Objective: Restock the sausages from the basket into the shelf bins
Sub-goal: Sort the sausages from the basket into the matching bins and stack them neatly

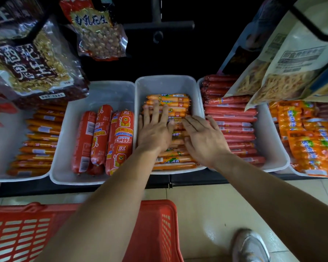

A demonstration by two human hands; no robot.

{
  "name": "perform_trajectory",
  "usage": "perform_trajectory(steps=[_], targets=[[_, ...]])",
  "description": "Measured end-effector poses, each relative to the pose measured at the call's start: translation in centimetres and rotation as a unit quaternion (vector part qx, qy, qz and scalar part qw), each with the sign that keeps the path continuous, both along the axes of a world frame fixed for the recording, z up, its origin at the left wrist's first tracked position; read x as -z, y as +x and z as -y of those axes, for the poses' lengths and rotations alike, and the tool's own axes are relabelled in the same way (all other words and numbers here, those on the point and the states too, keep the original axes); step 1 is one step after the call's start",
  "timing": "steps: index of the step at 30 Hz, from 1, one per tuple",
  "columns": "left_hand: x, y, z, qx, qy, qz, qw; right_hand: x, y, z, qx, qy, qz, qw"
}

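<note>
I'm looking down at the white plastic shelf bin (pixel 167 79) in the middle of the row, and both hands are in it. The left hand (pixel 154 133) lies flat on the thin orange-wrapped sausages (pixel 169 100), fingers straight and slightly spread, gripping nothing. The right hand (pixel 204 140) rests just beside it on the same pile, fingers straight and close together, also holding nothing. My read: this is a levelling press, so this load is in.

The pile reaches the bin's near rim, with bare space at the far wall. Left of this bin sit fat red sausages with lion labels (pixel 102 138); right of it, slim dark-red sausages (pixel 233 118), stacked high. The red slatted plastic basket (pixel 155 233) stands below the bin on the floor, and I can't tell if anything is left inside.
</note>
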State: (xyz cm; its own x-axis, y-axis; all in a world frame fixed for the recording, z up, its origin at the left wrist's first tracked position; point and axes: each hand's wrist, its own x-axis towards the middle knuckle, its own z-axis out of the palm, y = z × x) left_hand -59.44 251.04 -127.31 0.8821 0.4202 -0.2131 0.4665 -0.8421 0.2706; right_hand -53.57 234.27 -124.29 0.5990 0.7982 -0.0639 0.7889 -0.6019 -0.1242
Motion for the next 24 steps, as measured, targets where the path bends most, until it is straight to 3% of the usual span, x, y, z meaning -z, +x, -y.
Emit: perform_trajectory(steps=[4, 9, 13, 18, 21, 24], targets=[[-0.1, 3.1, -1.6, -0.001, 0.026, -0.003, 1.0, 0.4, -0.1, 0.0, 0.016, 0.021, -0.007, 1.0], [-1.6, 2.3, -1.4, 0.01, 0.011, 0.055, 0.998, 0.5, -0.2, -0.1, 0.02, 0.034, -0.001, 0.999], [0.0, -1.5, 0.6, 0.059, 0.015, -0.019, 0.998, 0.5, -0.2, 0.0, 0.019, 0.056, -0.004, 0.998], [-0.1, 1.6, -0.7, 0.039, 0.027, -0.012, 0.999, 0.2, -0.4, 0.8, 0.011, 0.071, -0.013, 0.997], [-1.3, 1.9, -0.9, 0.042, -0.005, -0.016, 0.999, -0.5, -0.3, 1.3, -0.023, -0.007, -0.057, 0.998], [-3.1, -1.6, -0.4, 0.039, -0.097, 0.025, 0.994, -0.8, 0.3, 1.3, -0.056, -0.106, -0.083, 0.989]])
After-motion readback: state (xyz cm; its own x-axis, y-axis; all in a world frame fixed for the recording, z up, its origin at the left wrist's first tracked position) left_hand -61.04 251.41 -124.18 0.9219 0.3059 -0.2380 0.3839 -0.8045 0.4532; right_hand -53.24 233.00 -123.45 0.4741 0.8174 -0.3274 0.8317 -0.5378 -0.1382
